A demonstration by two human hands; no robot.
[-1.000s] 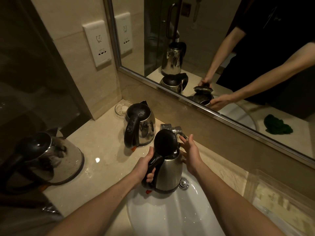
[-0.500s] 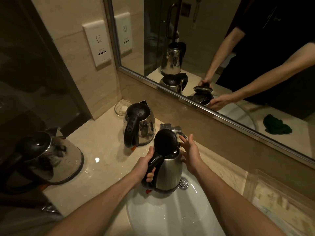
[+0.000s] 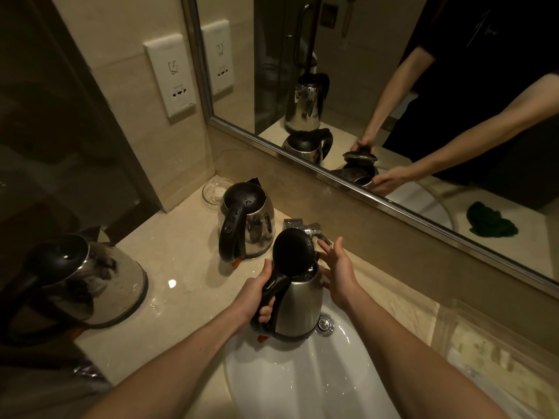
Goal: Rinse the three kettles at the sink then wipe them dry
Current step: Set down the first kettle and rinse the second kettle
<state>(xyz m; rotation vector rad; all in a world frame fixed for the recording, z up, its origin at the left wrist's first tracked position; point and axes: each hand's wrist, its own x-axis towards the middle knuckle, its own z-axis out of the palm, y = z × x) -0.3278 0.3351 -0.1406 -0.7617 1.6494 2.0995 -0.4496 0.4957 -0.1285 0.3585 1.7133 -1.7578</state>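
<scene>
One kettle (image 3: 298,306), its lid (image 3: 292,251) raised, is held over the sink (image 3: 302,385) by the left hand (image 3: 257,294), fingers curled round the handle (image 3: 273,284). The right hand (image 3: 337,276) is spread open just beside its body. A second kettle (image 3: 248,222) and a third kettle (image 3: 90,279) are stood on the desk (image 3: 181,267), further left.

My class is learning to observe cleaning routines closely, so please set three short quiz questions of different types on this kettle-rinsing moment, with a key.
1. True or false: the lid of the held kettle stands open over the sink.
2. Which hand grips that kettle's handle? A) left B) right C) both
3. Fill the gap: ___ other kettles stand on the counter.

Key
1. True.
2. A: the left hand grips the handle. The right hand is spread open beside the body.
3. Two: the middle kettle and the leftmost kettle.
</scene>
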